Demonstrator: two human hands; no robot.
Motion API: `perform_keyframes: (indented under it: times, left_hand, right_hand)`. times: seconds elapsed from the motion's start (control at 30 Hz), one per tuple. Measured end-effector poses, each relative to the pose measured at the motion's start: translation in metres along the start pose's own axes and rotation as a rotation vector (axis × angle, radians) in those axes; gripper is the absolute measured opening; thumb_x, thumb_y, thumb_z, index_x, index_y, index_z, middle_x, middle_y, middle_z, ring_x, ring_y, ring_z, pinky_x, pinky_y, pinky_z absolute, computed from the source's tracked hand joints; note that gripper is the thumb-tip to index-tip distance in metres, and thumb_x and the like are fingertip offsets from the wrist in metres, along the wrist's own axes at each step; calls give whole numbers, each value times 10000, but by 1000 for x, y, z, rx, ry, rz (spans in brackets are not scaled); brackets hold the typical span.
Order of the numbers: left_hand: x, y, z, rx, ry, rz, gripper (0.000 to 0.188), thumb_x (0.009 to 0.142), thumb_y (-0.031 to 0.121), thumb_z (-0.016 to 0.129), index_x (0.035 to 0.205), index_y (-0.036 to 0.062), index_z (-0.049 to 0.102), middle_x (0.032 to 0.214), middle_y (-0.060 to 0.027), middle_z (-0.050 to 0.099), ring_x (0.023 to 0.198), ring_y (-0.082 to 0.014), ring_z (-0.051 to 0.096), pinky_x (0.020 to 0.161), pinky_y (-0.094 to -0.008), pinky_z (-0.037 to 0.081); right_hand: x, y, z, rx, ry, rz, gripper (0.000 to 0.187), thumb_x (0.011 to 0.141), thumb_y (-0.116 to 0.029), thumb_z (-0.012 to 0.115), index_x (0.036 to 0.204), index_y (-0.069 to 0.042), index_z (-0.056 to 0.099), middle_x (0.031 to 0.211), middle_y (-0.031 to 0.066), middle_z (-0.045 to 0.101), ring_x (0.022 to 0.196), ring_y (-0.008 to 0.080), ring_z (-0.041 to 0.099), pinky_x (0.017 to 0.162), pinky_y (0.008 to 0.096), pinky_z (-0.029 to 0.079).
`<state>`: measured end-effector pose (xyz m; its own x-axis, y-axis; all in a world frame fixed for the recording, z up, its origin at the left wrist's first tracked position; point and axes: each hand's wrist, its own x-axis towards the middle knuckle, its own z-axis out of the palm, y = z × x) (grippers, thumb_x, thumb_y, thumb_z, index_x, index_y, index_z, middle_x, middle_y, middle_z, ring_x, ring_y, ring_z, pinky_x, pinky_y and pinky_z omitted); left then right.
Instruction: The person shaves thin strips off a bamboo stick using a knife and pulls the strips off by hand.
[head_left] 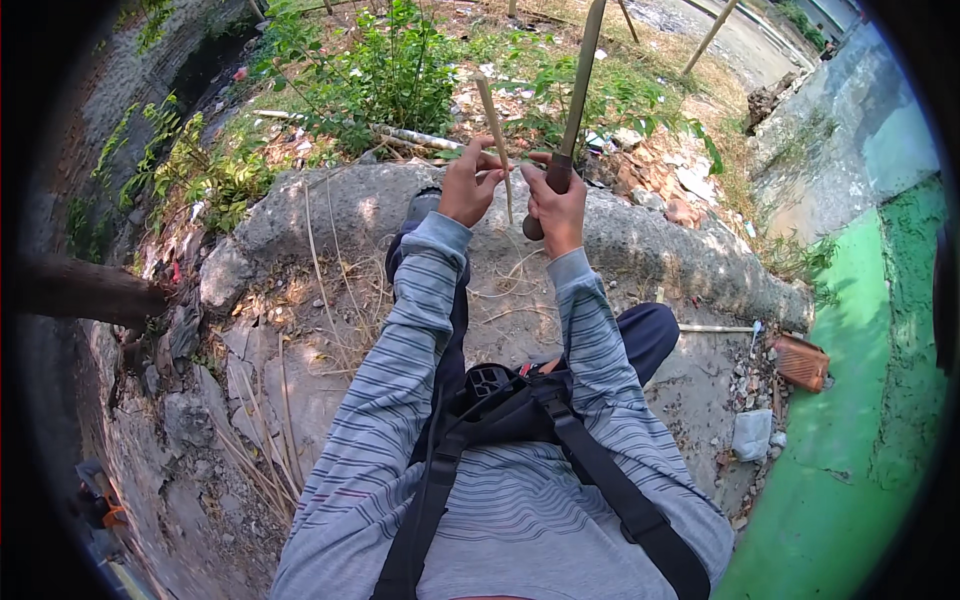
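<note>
My right hand (557,208) is closed around the dark brown handle of a machete (581,85), its long blade pointing up and away from me. My left hand (470,185), just beside it, pinches a thin pale wooden strip (492,118) that looks like split bamboo. The strip stands nearly upright, its lower end tapering down between the two hands. Fingers of both hands come close together at the strip; whether the right fingers touch it I cannot tell. The blade is apart from the strip.
A rough concrete kerb (350,205) curves across in front of me. Long thin strips (285,415) lie on the ground at left, near a brown post (90,290). An orange-brown box (800,362) and a pale crumpled bag (752,436) sit by the green surface (835,480). Leafy plants (400,75) grow beyond.
</note>
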<state>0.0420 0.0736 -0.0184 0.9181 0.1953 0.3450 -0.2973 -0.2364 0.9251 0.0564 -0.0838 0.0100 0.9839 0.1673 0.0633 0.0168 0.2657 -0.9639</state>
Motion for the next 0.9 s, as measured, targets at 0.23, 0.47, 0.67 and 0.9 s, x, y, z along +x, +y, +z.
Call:
perform_keyframes:
  times: [0.23, 0.47, 0.67, 0.9]
  left_hand:
    - [-3, 5, -1, 77, -24, 4, 459, 878, -15, 665, 1306, 10, 501, 959, -137, 724, 973, -220, 710, 846, -361, 592]
    - [-21, 32, -17, -48, 11, 76, 530, 873, 9, 683, 1365, 38, 486, 1272, -145, 628, 1261, -254, 556, 1088, -430, 445]
    - [-26, 139, -55, -88, 182, 327, 555, 875, 32, 716, 1389, 44, 508, 1251, -113, 643, 1220, -233, 588, 1046, -403, 491]
    - [-13, 172, -46, 155, 276, 495, 252, 858, 3, 726, 1099, 73, 727, 1032, -68, 729, 936, -152, 704, 796, -299, 607]
  right_hand:
    - [3, -13, 7, -61, -121, -45, 232, 866, -149, 767, 1047, -32, 681, 584, -43, 539, 464, 37, 481, 404, 221, 324]
    - [-3, -7, 12, -104, -150, -41, 201, 865, -187, 784, 968, -49, 680, 592, -45, 544, 466, 34, 447, 418, 227, 306]
    - [-6, -11, 16, -159, -149, -21, 188, 868, -177, 779, 954, -42, 682, 594, -45, 545, 470, 38, 447, 429, 239, 319]
    - [-10, -7, 16, -112, -149, -28, 167, 872, -165, 767, 958, -44, 691, 594, -40, 551, 469, 38, 443, 429, 239, 308]
